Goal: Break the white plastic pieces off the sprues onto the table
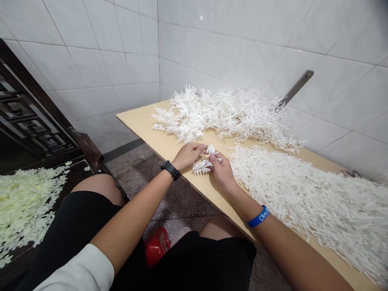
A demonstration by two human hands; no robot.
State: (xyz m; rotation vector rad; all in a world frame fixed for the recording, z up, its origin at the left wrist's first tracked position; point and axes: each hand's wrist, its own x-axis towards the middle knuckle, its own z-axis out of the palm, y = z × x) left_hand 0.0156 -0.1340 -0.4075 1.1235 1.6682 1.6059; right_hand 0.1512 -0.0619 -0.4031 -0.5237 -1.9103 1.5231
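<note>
Over the near edge of the table, my left hand [189,154] and my right hand [223,171] meet, fingertips pinched on a small white plastic sprig [211,150]. It has thin, branching tips. Under and between the hands, another feathery white sprig [201,166] hangs close to the tabletop; whether it is joined to the first I cannot tell. Just right of my right hand spreads a thick layer of white branched pieces [303,186]. Beyond both hands rises a looser heap of white sprigs [218,115]. My fingers partly cover what they grip.
The pale wooden table [138,117] stands against tiled walls. A metal bar [295,89] sticks up behind the heap. At left, pale yellow-green blossoms [27,202] lie on a dark carved wooden seat [87,147]. Something red [157,245] is on the floor below the table edge.
</note>
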